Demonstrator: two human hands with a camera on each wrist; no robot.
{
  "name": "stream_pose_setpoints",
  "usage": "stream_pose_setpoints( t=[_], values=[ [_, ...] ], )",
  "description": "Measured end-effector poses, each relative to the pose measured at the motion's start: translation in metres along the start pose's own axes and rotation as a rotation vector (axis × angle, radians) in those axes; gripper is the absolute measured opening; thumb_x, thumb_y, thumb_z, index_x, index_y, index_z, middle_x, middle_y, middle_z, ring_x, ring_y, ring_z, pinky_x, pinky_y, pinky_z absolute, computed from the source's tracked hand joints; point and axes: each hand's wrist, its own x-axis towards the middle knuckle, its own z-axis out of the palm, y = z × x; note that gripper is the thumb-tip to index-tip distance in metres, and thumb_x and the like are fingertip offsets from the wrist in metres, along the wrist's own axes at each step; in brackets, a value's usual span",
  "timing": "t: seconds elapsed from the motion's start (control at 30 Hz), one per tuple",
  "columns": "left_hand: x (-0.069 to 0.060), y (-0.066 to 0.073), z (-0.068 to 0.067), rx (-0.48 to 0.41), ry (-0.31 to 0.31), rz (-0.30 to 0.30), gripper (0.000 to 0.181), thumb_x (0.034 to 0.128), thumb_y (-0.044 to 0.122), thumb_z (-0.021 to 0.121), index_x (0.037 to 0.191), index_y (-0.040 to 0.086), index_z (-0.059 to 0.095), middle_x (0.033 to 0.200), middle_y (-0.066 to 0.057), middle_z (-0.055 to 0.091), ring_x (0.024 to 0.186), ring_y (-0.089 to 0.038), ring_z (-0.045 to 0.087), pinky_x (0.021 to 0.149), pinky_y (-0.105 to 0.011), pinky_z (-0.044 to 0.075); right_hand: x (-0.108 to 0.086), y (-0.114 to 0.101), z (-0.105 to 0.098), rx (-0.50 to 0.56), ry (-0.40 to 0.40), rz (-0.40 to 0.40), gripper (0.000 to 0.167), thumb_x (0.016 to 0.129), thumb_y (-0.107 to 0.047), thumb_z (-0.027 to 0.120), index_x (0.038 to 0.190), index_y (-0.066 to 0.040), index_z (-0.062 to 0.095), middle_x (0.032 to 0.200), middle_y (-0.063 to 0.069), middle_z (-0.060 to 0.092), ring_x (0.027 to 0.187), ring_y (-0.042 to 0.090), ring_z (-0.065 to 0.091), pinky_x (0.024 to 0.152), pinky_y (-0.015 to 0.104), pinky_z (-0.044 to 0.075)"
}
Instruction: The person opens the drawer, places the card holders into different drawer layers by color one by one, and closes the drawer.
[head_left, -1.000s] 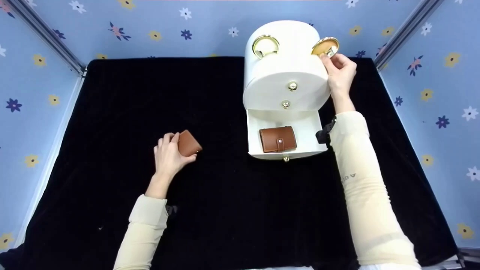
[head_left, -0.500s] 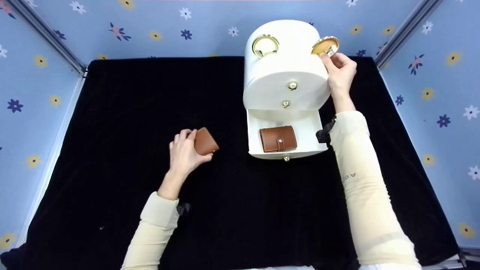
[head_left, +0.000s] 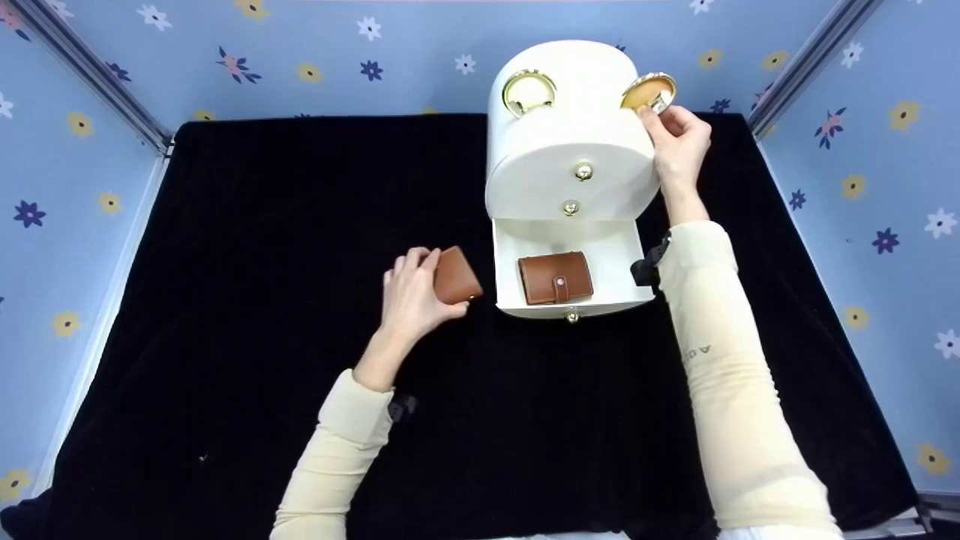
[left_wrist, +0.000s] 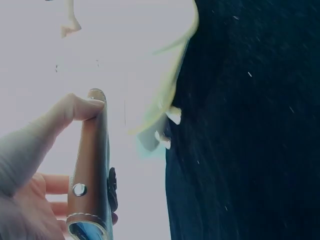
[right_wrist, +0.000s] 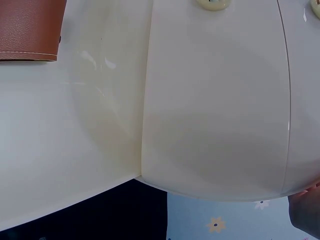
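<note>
My left hand pinches a small brown leather wallet between thumb and fingers, just left of an open drawer. From the left wrist view the wallet stands on edge, with a metal snap on its side. A second brown wallet, with a snapped strap, lies inside that drawer, the lowest of a white rounded cabinet. My right hand is at the cabinet's upper right side and pinches the base of a round gold-rimmed ear-like piece on its top.
Two gold knobs mark the cabinet's upper front, and another is on the drawer front. A matching gold-rimmed round piece is at the top left. Black cloth covers the table, and blue flowered walls enclose it.
My left hand has carried its wallet rightward and slightly up, from the left part of the cloth to near the drawer. The right hand stays at the gold-rimmed piece.
</note>
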Motion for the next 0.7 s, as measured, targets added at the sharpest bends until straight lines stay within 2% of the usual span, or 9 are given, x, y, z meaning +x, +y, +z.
stream_pose_setpoints(
  t=[0.23, 0.53, 0.7],
  values=[
    [0.011, 0.022, 0.005, -0.027, -0.018, 0.034, 0.085, 0.0553, 0.040, 0.077, 0.124, -0.001, 0.049, 0.117, -0.011, 0.049, 0.101, -0.028, 0.044, 0.080, -0.040, 0.036, 0.000, 0.001, 0.000, 0.012, 0.001, -0.018, 0.011, 0.074, -0.013, 0.072, 0.068, -0.005, 0.066, 0.061, -0.001, 0.060, 0.056, 0.008, 0.054, 0.057, 0.020, 0.042],
    [0.026, 0.051, 0.010, -0.018, -0.059, 0.083, 0.085, 0.0547, 0.040, 0.077, 0.124, 0.001, 0.049, 0.119, -0.009, 0.047, 0.104, -0.025, 0.043, 0.082, -0.038, 0.035, 0.015, 0.021, -0.001, -0.009, 0.011, -0.013, 0.013, 0.072, -0.019, 0.074, 0.071, -0.007, 0.068, 0.066, -0.001, 0.063, 0.062, 0.010, 0.057, 0.061, 0.020, 0.043],
    [0.034, 0.065, 0.015, -0.032, -0.082, 0.111, 0.084, 0.0556, 0.040, 0.077, 0.124, 0.002, 0.049, 0.119, -0.008, 0.046, 0.104, -0.024, 0.042, 0.083, -0.037, 0.034, 0.017, 0.023, -0.001, -0.019, 0.020, -0.012, 0.014, 0.072, -0.021, 0.074, 0.072, -0.008, 0.068, 0.066, -0.001, 0.063, 0.062, 0.010, 0.057, 0.061, 0.020, 0.043]
  ],
)
